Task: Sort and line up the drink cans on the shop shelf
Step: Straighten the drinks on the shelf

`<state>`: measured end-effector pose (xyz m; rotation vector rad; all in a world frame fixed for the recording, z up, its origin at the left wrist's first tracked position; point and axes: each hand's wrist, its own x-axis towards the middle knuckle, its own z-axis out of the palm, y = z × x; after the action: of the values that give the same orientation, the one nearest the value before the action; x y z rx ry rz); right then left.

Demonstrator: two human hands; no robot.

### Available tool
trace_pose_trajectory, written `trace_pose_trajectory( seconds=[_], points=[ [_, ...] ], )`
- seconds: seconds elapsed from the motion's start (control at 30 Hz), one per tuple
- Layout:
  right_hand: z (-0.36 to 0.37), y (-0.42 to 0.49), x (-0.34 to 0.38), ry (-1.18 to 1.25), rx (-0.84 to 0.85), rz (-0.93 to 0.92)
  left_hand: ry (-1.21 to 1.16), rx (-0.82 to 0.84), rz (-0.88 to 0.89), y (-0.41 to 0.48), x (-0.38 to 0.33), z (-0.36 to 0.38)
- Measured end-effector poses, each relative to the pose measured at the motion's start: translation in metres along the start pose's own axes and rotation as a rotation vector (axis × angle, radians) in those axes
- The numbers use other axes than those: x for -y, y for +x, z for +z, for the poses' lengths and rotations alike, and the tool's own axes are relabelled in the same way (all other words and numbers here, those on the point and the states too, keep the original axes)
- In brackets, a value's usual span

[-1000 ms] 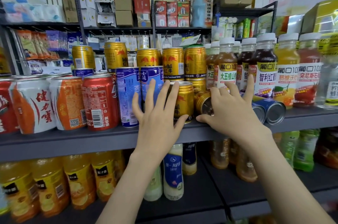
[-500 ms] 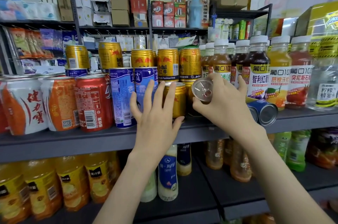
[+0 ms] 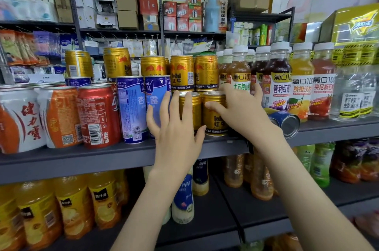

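Observation:
My right hand (image 3: 242, 111) holds an upright gold Red Bull can (image 3: 215, 119) at the front of the grey shelf (image 3: 82, 158), thumb across its face and fingers behind it. It stands right beside another gold can (image 3: 190, 107). My left hand (image 3: 176, 129) is spread flat, its straight fingers resting against that second gold can and a tall blue can (image 3: 158, 96). A second tall blue can (image 3: 131, 109), a red cola can (image 3: 98, 115) and orange-and-white cans (image 3: 59, 115) line the front to the left. More gold cans (image 3: 182, 72) stand stacked behind.
Two blue cans (image 3: 287, 122) lie on their sides on the shelf just right of my right wrist. Juice bottles (image 3: 301, 84) with white caps fill the shelf's right part. Yellow juice bottles (image 3: 73, 203) and other bottles stand on the shelf below.
My right hand lifted a gold can that lay on its side, turned it upright and set it down beside the other front gold can. My left hand stayed against the cans.

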<state>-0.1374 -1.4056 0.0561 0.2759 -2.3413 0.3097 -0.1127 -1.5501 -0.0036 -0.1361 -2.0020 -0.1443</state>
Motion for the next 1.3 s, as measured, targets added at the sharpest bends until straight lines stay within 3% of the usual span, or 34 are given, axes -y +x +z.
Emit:
trace_pose_trajectory(
  seconds=[0.1, 0.33, 0.53, 0.7, 0.8, 0.97, 1.3],
  points=[
    [-0.01, -0.013, -0.001, -0.056, -0.105, -0.056, -0.057, -0.013, 0.01, -0.002, -0.007, -0.001],
    [-0.042, -0.051, -0.049, 0.212, -0.181, 0.004, -0.225, -0.037, 0.068, -0.012, -0.045, 0.003],
    [-0.025, -0.083, -0.104, 0.378, -0.163, 0.083, -0.388, 0.074, 0.1, -0.025, -0.093, 0.015],
    [-0.008, -0.086, -0.128, 0.544, -0.099, 0.05, -0.332, 0.049, 0.08, -0.022, -0.125, 0.029],
    [-0.002, -0.085, -0.138, 0.644, -0.052, 0.002, -0.256, 0.022, 0.021, -0.018, -0.141, 0.035],
    [0.003, -0.084, -0.152, 0.731, 0.006, -0.066, -0.32, -0.063, -0.111, -0.022, -0.153, 0.036],
    [-0.008, -0.075, -0.151, 0.804, -0.045, -0.076, -0.758, -0.376, -0.56, -0.023, -0.164, 0.001]
  ],
)
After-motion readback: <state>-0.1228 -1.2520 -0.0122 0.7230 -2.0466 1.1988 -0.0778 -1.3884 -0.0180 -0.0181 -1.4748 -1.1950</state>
